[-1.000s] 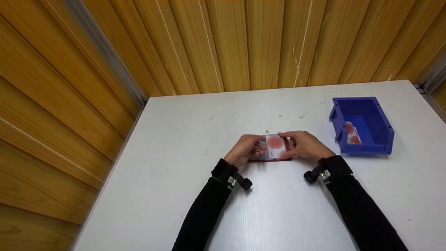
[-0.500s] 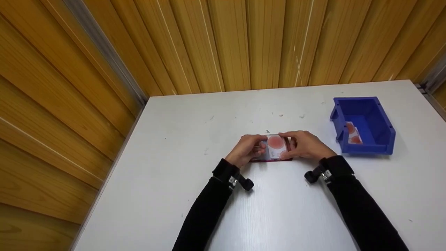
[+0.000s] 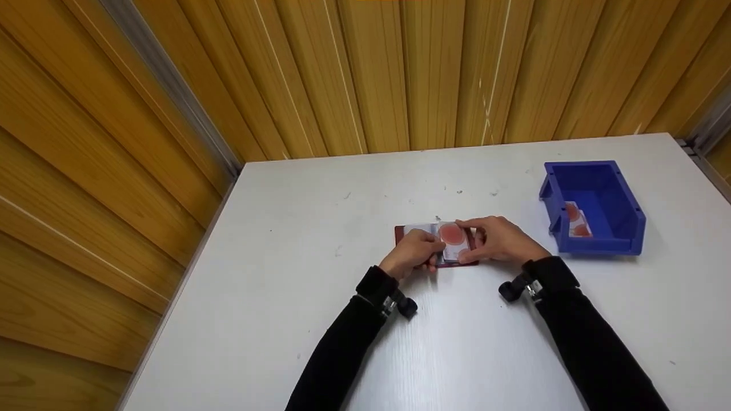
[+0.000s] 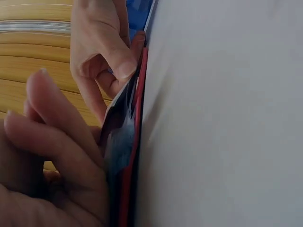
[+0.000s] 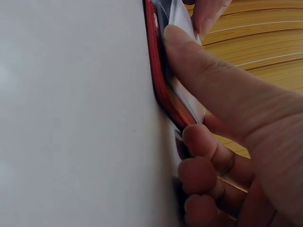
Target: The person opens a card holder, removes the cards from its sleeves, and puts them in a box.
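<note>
A red card holder (image 3: 400, 233) with clear plastic sleeves lies opened out on the white table. Over its right half is a white card (image 3: 455, 251) with red circles; whether it sits inside a sleeve is unclear. My right hand (image 3: 499, 240) grips the right side of the holder, thumb (image 5: 189, 52) on the card's face and other fingers at the holder's edge. My left hand (image 3: 414, 251) touches the card's left edge near the middle fold. In the left wrist view its fingers (image 4: 61, 113) are bent beside the sleeves (image 4: 122, 142), and their contact is partly hidden.
To the right stands a blue bin (image 3: 602, 245) with similar red-and-white cards (image 3: 578, 221) inside. Wood-patterned panels (image 3: 434, 74) rise behind the table (image 3: 285, 274) and along its left side.
My left hand has moved down and slightly right, from the card's upper left edge to the fold, uncovering the holder's left half. My right hand stays nearly still.
</note>
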Motion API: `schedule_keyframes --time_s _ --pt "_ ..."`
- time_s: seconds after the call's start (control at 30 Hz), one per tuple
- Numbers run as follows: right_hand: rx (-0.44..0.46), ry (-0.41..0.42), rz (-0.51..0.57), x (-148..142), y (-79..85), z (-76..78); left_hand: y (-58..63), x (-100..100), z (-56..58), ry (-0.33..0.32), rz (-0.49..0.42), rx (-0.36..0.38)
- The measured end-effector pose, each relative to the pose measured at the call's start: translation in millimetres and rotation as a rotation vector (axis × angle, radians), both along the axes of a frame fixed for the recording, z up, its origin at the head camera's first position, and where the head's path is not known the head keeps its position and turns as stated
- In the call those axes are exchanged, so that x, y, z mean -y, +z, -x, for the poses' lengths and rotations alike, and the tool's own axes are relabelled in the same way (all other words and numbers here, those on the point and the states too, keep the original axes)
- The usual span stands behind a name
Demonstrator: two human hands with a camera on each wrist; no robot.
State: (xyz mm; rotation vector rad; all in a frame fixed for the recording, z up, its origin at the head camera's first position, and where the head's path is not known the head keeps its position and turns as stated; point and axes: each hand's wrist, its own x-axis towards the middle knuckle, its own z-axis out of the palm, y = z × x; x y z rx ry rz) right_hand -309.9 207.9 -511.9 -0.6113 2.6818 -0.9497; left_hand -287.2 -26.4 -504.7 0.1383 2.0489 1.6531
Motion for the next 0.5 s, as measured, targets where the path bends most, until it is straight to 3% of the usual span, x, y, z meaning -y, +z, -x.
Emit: schedule_keyframes --time_s 0.2,0.5 --pt "0.004 -0.003 -0.007 1 0.4 0.0 2.0 4 -0.3 0.039 0.006 0.024" --pt "0.005 -0.007 -0.029 1 -0.7 0.4 10.9 21 2.5 0.005 0.046 0.046"
